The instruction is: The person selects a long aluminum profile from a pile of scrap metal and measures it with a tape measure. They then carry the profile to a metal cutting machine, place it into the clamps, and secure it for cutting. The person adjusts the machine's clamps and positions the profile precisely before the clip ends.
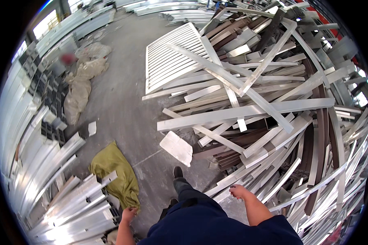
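Note:
My left hand (129, 214) is closed at the gathered end of an olive-green sack (116, 165). The sack stretches away from the hand across the floor, its far part wide and creased, its near part narrowed toward my fingers. My right hand (238, 192) hangs in front of the heap of metal profiles (249, 110), its fingers curled in and nothing seen in them. Long silver, white and brown bars make up that heap, lying crosswise over one another.
A white slatted panel (176, 57) leans on the heap's far left side. A pale slab (176, 148) lies ahead of my feet. Stacked silver profiles (75, 204) stick out at the left, with crumpled beige sacks (77, 96) farther off. Grey floor (126, 65) runs between.

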`<act>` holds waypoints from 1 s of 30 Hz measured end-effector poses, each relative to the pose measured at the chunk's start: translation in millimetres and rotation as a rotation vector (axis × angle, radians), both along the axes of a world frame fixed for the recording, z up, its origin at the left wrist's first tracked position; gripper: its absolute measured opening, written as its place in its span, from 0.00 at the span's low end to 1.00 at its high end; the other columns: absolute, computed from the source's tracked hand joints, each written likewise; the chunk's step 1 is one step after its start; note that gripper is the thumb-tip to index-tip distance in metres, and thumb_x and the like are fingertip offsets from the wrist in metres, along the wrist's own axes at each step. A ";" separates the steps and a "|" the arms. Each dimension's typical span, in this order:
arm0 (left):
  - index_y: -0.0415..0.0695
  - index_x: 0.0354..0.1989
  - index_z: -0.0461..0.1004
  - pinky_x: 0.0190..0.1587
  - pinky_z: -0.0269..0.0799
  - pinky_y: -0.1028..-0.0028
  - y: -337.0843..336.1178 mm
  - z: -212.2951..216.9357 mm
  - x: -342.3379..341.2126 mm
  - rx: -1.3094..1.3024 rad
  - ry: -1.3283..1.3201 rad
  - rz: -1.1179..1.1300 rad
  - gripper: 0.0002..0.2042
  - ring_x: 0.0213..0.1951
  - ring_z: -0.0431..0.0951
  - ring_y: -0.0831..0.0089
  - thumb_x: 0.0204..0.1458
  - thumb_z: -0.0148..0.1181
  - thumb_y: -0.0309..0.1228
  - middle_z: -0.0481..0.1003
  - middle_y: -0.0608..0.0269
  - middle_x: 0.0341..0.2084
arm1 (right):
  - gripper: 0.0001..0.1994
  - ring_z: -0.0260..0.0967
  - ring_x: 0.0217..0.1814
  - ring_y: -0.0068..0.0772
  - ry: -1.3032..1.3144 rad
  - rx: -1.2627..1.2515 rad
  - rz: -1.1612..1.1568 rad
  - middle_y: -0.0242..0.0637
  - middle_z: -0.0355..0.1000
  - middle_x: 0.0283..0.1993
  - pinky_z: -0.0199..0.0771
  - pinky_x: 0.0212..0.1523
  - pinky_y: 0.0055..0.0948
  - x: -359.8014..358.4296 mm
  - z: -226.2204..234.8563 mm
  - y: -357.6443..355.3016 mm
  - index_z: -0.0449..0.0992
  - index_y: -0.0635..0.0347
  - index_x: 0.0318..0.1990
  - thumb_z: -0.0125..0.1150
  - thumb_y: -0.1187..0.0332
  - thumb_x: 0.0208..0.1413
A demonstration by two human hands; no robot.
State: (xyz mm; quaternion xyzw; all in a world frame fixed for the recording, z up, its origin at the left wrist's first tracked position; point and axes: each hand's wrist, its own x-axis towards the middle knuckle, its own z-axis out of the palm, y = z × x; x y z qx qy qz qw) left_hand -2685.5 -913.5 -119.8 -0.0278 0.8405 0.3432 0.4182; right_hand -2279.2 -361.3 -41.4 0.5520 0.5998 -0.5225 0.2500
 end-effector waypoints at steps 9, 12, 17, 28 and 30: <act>0.37 0.46 0.79 0.44 0.75 0.70 95.3 23.8 -143.6 -0.401 0.135 -0.556 0.20 0.41 0.82 0.65 0.52 0.62 0.41 0.81 0.50 0.34 | 0.19 0.61 0.11 0.34 -0.062 -0.085 0.153 0.35 0.65 0.12 0.67 0.17 0.37 -116.3 -63.2 63.5 0.74 0.60 0.17 0.54 0.56 0.52; 0.37 0.46 0.79 0.44 0.75 0.70 140.5 29.9 -187.8 -0.459 0.169 -0.637 0.20 0.42 0.81 0.65 0.53 0.62 0.41 0.82 0.51 0.35 | 0.16 0.62 0.13 0.32 -0.046 -0.071 0.189 0.34 0.67 0.15 0.66 0.17 0.35 -155.3 -65.6 99.7 0.74 0.59 0.20 0.55 0.57 0.50; 0.37 0.47 0.79 0.45 0.75 0.70 234.9 45.1 -265.2 -0.432 0.136 -0.628 0.20 0.43 0.81 0.65 0.53 0.62 0.41 0.82 0.51 0.36 | 0.12 0.64 0.17 0.27 0.108 -0.010 -0.322 0.32 0.70 0.22 0.65 0.17 0.31 -204.4 -35.6 154.8 0.76 0.59 0.31 0.57 0.59 0.50; 0.38 0.50 0.77 0.42 0.75 0.68 466.7 8.6 -512.8 -0.274 -0.130 -0.832 0.18 0.40 0.81 0.66 0.57 0.57 0.38 0.81 0.54 0.39 | 0.14 0.67 0.13 0.31 -0.084 0.125 -0.380 0.38 0.71 0.16 0.65 0.15 0.35 -204.1 -57.8 74.2 0.76 0.59 0.24 0.50 0.63 0.56; 0.37 0.48 0.77 0.38 0.76 0.68 507.0 9.6 -550.5 -0.252 -0.148 -0.846 0.17 0.35 0.81 0.67 0.56 0.57 0.36 0.81 0.55 0.35 | 0.14 0.66 0.12 0.31 -0.151 0.004 -0.468 0.38 0.71 0.17 0.64 0.14 0.37 -206.7 -70.7 22.3 0.78 0.59 0.26 0.49 0.62 0.57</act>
